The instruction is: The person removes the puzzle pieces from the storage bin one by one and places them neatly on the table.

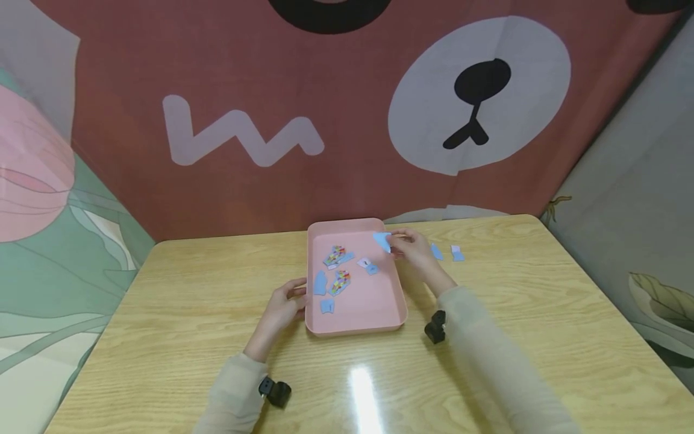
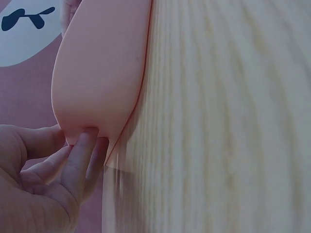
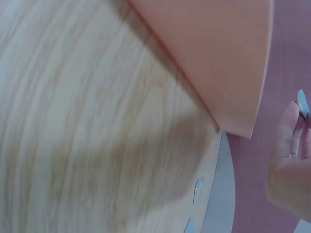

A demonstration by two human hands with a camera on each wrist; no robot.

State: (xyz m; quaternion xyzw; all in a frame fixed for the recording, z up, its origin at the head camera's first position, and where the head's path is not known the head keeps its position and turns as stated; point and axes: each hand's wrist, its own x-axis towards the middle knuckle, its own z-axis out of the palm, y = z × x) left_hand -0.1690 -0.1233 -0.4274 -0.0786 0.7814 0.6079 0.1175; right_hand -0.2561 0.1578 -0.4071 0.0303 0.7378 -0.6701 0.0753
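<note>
A pink tray (image 1: 374, 307) lies on the wooden table with several blue puzzle pieces inside, two of them with a multicoloured pattern (image 1: 340, 282). At the tray's left side, my left hand (image 1: 283, 307) touches the wall; in the left wrist view the fingers of the left hand (image 2: 53, 174) rest against the tray wall (image 2: 102, 73). Over the tray's upper right corner, my right hand (image 1: 414, 248) pinches a light blue piece (image 1: 382, 240). The right wrist view shows the right hand (image 3: 291, 160) raised beside the tray wall (image 3: 218, 58), holding the piece (image 3: 302, 103) edge-on.
Two more pieces lie on the table right of the tray, a blue one (image 1: 436, 252) and a white-and-blue one (image 1: 457, 253). Behind the table's back edge hangs a reddish cloth (image 1: 244, 199) with a cartoon face. Light reflects off the table (image 1: 303, 386) in front.
</note>
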